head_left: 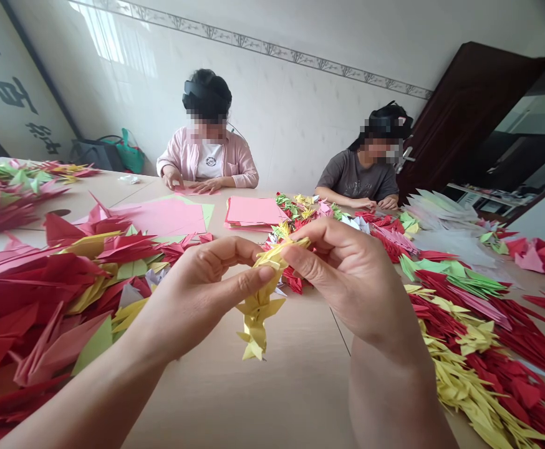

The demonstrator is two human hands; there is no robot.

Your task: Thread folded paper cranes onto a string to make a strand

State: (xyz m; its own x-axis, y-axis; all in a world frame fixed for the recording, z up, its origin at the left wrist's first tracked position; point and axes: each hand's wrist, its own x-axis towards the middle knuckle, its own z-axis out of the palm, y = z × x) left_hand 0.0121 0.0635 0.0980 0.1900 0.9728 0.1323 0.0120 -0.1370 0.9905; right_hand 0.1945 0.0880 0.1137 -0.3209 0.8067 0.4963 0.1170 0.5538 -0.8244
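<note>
A string of yellow folded paper cranes (259,308) hangs in front of me above the table. My left hand (216,271) pinches it between thumb and forefinger partway up. Higher on the same string, my right hand (342,268) grips a yellow crane at the top, its fingers closed round the paper. The lower end of the string dangles free. To the right of my right hand lie strings of yellow cranes (469,386) and red cranes (511,374).
Large red and pink paper cranes (33,287) heap up on the left of the table (272,386). Pink paper sheets (256,212) are stacked ahead. Across the table sit a person in a pink shirt (239,153), hands on paper, and a person in a dark shirt (354,178).
</note>
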